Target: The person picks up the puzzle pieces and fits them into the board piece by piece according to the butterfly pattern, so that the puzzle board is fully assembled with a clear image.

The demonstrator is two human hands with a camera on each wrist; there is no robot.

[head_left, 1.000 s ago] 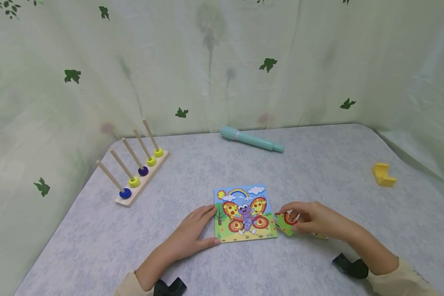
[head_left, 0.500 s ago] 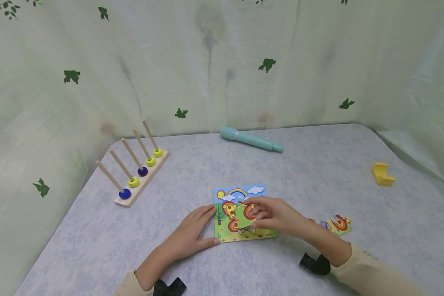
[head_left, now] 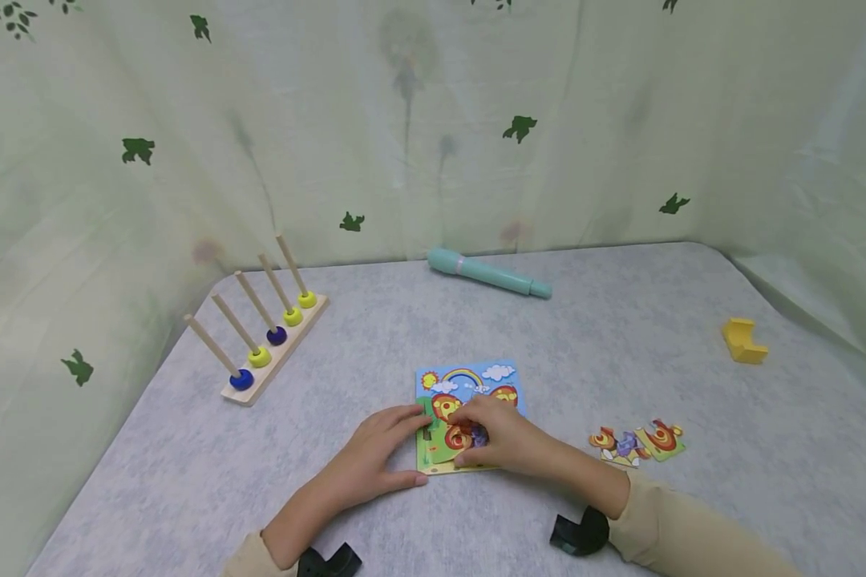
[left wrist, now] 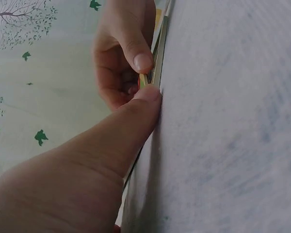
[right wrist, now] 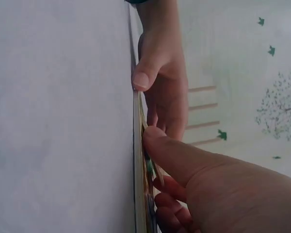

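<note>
While the left hand lies flat on the grey table, fingers straight and thumb against the near-left edge of the butterfly puzzle board, the right hand sits over the board's lower middle with fingers curled around a green-edged puzzle piece. Wrist views agree: left thumb butts the board edge, and the right thumb pins the piece from the near side with the curled fingers on top. Whether the piece is seated or just resting on the surface, I can't tell; the hand hides the joint.

Off the board, 2 loose pieces lie together on the table to the right, well apart from the board. Other items: peg rack with 5 rods far left, teal toy cylinder at the back, yellow block far right.

Risks as I judge them:
- Piece goes in skewed: the covering hand blocks the view of its outline, so a tab could ride up on the frame.
- Board slides away to the right: only the left thumb and fingertips brace it, on 1 side.
- Pressing on a misaligned piece could tip up the board's far edge.
- Sleeve drags near the loose pieces and could scatter them.
</note>
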